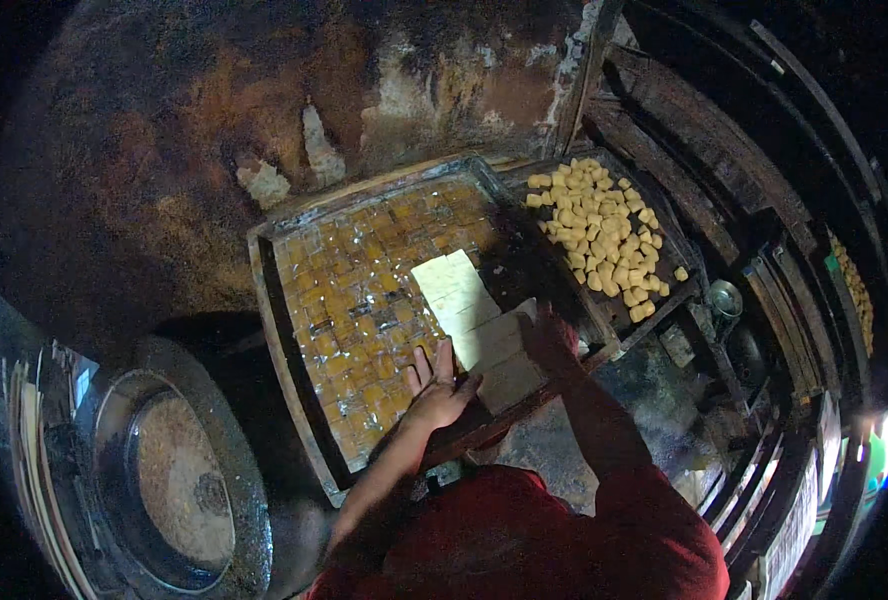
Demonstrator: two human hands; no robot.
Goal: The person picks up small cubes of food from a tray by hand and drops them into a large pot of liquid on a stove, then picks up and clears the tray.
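Pale white blocks, which look like tofu, lie in a short double row on a woven mat inside a wooden-framed tray. My left hand rests at the left side of the near blocks, palm down with fingers apart and pointing away from me. At the right side of the same row is my right hand, in deep shadow. Its fingers are hard to make out, so I cannot tell whether it grips anything. Shadow also covers the nearer blocks. Small white crumbs dot the mat.
Many yellowish chunks lie heaped in a dark tray adjoining on the right. A large round basin stands at lower left. Behind the trays rises a stained wall. A metal ladle or cup sits at right, near wooden slats.
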